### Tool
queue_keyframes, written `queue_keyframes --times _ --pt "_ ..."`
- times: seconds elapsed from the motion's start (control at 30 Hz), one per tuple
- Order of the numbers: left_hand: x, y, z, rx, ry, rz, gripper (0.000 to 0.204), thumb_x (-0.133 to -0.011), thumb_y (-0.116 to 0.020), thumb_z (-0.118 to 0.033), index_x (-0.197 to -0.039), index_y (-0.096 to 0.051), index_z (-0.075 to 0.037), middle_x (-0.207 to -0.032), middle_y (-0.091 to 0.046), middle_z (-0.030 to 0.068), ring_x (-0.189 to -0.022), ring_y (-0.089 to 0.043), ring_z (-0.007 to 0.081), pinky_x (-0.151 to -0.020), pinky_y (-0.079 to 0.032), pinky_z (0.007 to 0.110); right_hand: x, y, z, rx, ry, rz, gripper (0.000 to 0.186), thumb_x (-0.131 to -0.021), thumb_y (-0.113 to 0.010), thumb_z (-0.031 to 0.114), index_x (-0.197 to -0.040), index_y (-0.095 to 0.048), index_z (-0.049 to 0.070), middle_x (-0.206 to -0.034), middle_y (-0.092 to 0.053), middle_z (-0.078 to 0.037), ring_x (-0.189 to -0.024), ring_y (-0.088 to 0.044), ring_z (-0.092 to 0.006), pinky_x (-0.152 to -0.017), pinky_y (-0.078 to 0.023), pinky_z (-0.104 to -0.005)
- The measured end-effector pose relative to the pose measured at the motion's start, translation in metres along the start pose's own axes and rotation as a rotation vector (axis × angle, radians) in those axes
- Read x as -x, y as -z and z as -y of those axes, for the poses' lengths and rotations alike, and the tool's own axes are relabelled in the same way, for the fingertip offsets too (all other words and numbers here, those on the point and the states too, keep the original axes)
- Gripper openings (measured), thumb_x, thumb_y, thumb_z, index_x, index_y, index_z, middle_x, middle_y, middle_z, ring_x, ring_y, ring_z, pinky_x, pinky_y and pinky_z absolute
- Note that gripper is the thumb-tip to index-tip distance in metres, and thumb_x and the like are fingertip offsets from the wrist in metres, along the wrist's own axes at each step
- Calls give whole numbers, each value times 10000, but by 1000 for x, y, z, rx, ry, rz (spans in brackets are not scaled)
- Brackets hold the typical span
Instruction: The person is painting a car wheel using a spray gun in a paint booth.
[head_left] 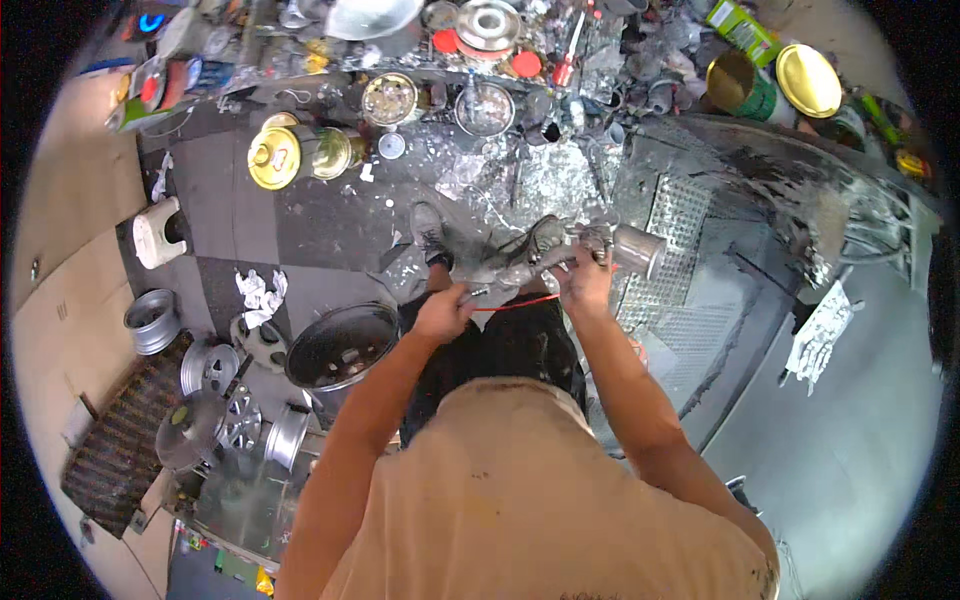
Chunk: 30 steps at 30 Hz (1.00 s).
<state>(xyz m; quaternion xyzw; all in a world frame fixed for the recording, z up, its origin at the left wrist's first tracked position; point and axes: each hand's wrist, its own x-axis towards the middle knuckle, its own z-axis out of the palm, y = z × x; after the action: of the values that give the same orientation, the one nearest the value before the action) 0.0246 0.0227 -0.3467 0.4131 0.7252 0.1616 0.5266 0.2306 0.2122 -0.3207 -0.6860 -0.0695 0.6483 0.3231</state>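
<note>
The right hand [583, 285] is partly hiding a grey cupped tool [638, 252]; the left hand [443, 315] is covering part of a small, indistinct object [479, 293]; the upper edge is cropping a pale bowl [375, 16].

PLACE: workshop | FAR: grimy clutter with metal cans [273, 158] and a gold lid [809, 80] | NEAR LEFT: silver wheel rims [287, 437] by a round dark tub [310, 346] | FLOOR [235, 205]: dark, stained

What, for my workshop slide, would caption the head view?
Right hand holding grey tool, left hand by red cord, rims at left.
</note>
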Motion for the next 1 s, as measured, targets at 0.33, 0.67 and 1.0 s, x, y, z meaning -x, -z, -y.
queue_keyframes --times 0.33,0.67,1.0 --pt "-20 -104 65 -179 171 117 369 -908 -700 -299 -1164 -605 -52 -977 -697 206 -938 -664 436 -770 -525 510 -307 13 -181 709 396 68 746 -917 -663 91 -1572 -307 110 -1385 -562 -280 -1210 -610 -417 -971 -496 -399" --pt "-39 -87 95 -286 138 -72 232 -822 -750 -193 -996 -645 -81 -867 -690 161 -802 -661 418 -680 -519 477 -443 -57 -246 1194 227 324 700 -950 -612 173 -1563 -307 322 -1226 -651 -261 -1103 -645 -444 -935 -522 -513" --pt "-54 -82 94 -192 162 56 223 -801 -727 -117 -1002 -647 -62 -831 -673 161 -737 -662 386 -677 -525 428 -501 9 -240 1257 262 519 512 -877 -702 407 -1335 -626 191 -1198 -684 -217 -1061 -670 -414 -972 -537 -478"
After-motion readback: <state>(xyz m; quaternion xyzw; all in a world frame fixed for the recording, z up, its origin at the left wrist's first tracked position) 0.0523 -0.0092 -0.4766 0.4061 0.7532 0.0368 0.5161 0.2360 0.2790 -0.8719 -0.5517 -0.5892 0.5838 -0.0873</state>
